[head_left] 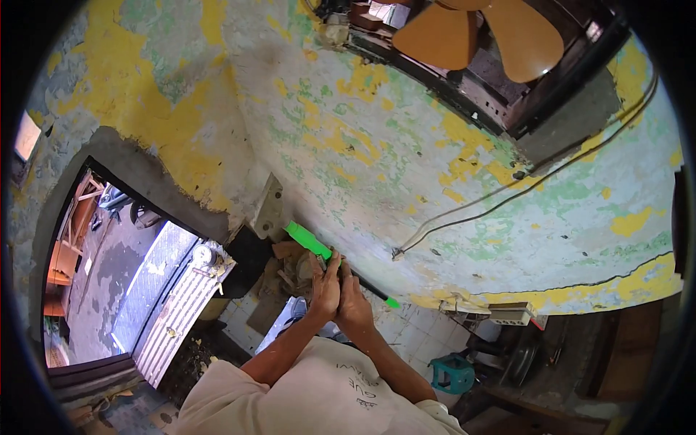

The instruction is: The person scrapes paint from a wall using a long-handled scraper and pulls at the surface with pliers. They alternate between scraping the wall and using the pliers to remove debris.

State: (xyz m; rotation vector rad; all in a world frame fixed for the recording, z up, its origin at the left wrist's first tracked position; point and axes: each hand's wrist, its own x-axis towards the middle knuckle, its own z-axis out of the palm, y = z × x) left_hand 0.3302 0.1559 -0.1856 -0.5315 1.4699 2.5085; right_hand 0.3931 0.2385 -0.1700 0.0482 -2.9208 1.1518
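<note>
A long tool with a bright green body [308, 239], a dark shaft and a green tip [392, 302] slants across the middle of the view, close to the peeling wall [348, 181]. Both hands are raised to it, side by side and touching. My left hand [325, 290] is against the tool just below the wide green part, its fingers closed on it. Beside it, my right hand [353, 301] has its fingers pressed together at the start of the dark shaft. The far sides of the fingers are hidden.
An orange-bladed fan [442, 36] sits in a wall opening at the top. A cable [493, 206] runs along the wall to a power strip [510, 314]. Left is a doorway [101, 268] with a corrugated panel [181, 312]. A teal stool [453, 373] stands at the lower right.
</note>
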